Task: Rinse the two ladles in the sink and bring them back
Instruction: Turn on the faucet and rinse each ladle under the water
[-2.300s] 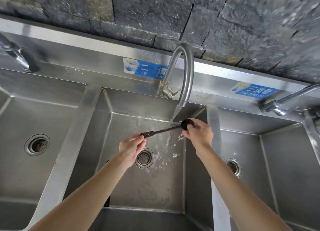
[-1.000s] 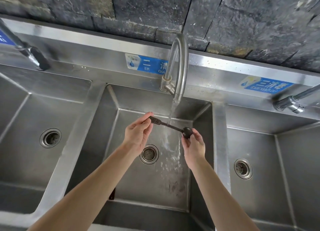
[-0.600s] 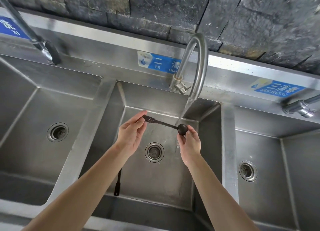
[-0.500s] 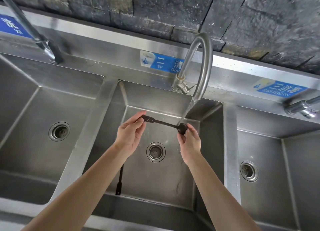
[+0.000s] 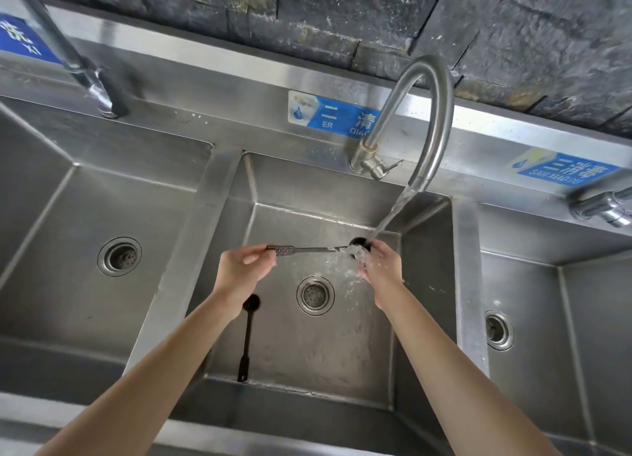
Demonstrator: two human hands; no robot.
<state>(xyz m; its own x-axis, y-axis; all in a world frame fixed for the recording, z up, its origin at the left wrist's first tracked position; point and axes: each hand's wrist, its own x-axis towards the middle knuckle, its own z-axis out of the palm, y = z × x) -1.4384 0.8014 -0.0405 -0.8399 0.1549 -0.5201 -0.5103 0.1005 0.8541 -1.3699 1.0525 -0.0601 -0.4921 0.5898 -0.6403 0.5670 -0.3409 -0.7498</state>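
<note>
Standing at a long stainless-steel three-basin sink under a dark stone wall, working over the middle basin so that runoff is draining straight to its round strainer. Running water from the tall curved steel gooseneck faucet, the stream falling slantwise onto the bowl of a small dark slim-handled ladle. Holding that ladle level and crosswise above the basin floor, probably to keep the bowl right in the flow while the handle stays out of the splash. Pinching the textured handle end with the left hand, fingers curled narrowly around it for steadying. Cupping the bowl end with the right hand, fingers closed about it and apparently rubbing it under the water, though spray is blurring the exact contact. Leaving the second dark ladle lying on the basin floor, left of the strainer, bowl away and handle toward the near wall, well apart from both hands. Judging from this, rinsing one ladle at a time, with the carrying back not yet begun.
</note>
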